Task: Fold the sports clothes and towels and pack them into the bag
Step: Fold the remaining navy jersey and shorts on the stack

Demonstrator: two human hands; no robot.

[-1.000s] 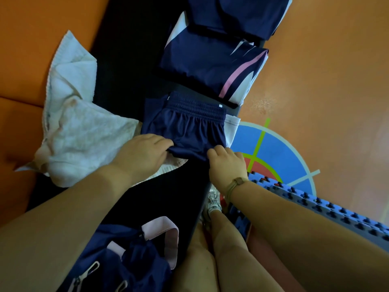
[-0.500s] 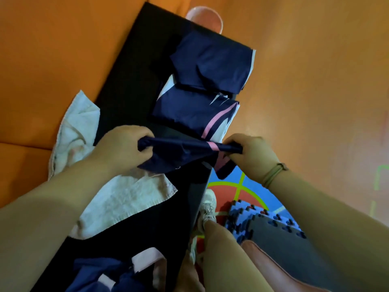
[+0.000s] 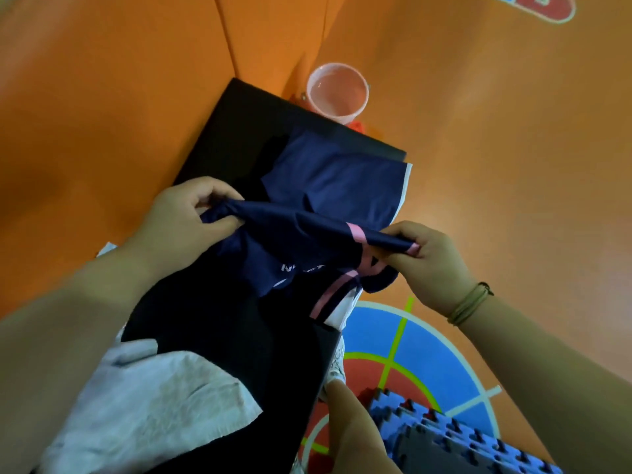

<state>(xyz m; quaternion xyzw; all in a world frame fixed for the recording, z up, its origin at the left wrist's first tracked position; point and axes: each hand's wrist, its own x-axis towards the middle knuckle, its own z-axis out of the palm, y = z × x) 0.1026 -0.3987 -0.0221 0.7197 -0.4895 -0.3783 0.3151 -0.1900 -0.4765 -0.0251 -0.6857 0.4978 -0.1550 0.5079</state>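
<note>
Right now my left hand (image 3: 184,220) and right hand (image 3: 431,260) are well apart above the black flat-topped table (image 3: 239,131). Each is clamped on one end of a navy-blue sports garment with pink trim (image 3: 301,230). The left fingers and thumb curl round a bunched navy end, while the right pinches the pink-edged end. The cloth is stretched between them in the air, and its loose lower part sags toward the table. Beyond it, on the far half of the table, lies a folded navy-blue garment with a white edge (image 3: 335,179). Under the sagging cloth, at the table's right edge, I can see a folded navy garment with a pink stripe and a white panel (image 3: 337,307), partly hidden. A crumpled white terry towel (image 3: 147,398) lies on the near left part of the table, below my left forearm. Thin cord bands (image 3: 468,302) circle the right wrist. A pale pink round plastic bucket (image 3: 366,94) stands on the orange floor (image 3: 513,165) just past the table's far end. To the right of the table are a round blue-and-red floor marking (image 3: 410,350) and blue interlocking foam mats (image 3: 444,436).
</note>
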